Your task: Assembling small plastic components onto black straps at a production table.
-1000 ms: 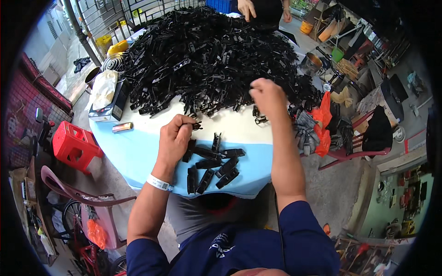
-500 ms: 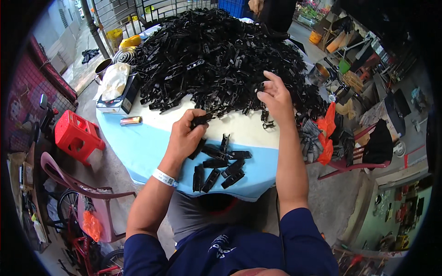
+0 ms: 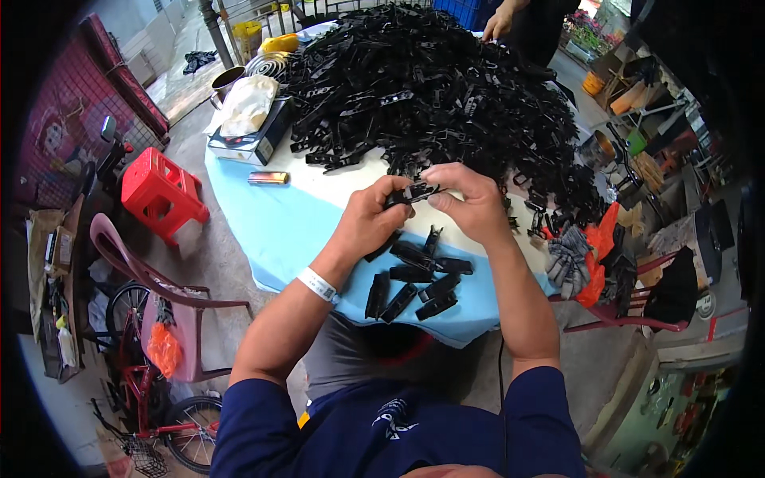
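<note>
Desk [image 3: 263, 219]: heap of black parts [image 3: 430, 103] at far side, loose black pieces [image 3: 410, 274] near front edge. Left hand [image 3: 370, 219] closed round one clip-like part [image 3: 416, 192], right hand [image 3: 470, 209] pinching its right end, between heap and pieces. Seemingly two-handed fitting; next move probably needs steady left, precise right.

Makeshift workshop: heap of black parts [image 3: 430, 88], bicycle [image 3: 175, 429], stool [image 3: 145, 182].

Head cam: wide fisheye, looks down/fwd over tbl [image 3: 263, 227], close.
</note>
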A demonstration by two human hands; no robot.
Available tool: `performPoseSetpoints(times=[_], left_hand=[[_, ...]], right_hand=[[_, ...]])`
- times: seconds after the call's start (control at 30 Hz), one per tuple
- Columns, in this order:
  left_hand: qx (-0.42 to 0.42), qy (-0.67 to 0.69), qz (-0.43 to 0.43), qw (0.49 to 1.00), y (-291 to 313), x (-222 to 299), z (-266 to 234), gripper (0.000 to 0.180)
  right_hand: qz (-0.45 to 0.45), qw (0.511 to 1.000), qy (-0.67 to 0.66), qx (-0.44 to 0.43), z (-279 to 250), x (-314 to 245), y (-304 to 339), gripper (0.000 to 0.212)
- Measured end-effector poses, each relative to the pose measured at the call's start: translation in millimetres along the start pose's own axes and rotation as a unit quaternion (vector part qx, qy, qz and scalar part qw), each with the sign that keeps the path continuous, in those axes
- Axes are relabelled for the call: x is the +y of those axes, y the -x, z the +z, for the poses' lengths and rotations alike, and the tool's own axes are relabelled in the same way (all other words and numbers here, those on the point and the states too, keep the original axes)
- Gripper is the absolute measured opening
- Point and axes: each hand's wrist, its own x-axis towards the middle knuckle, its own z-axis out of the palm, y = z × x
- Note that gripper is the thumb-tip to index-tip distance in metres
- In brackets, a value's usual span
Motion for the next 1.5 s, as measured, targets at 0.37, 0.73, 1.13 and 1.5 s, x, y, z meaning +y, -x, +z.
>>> performPoseSetpoints(times=[0.37, 0.73, 1.13, 1.5], left_hand=[[0.001, -0.096, 0.010, 0.995, 1.2, 1.3, -1.8, 0.034], [-0.015, 0.044, -0.012, 0.999, 4.9, 8.8, -2.1, 0.053], [0.236, -0.405, 0.108, 0.877, -4.2, -42.4, -23.4, 0.052], [0.262, -0.426, 0.119, 0.858, -5.4, -38.7, -26.9, 0.047]], right_hand=[[-0.027, 0.995, 0.092, 0.000, 13.7, -4.4, 1.1, 0.034], [0.236, 0.965, -0.086, -0.071, 5.6, 3.7, 7.8, 0.026], [0.212, 0.971, -0.097, -0.053, -19.8, 8.3, 3.5, 0.025], [-0.126, 0.960, 0.250, -0.029, 21.7, 15.5, -5.4, 0.029]])
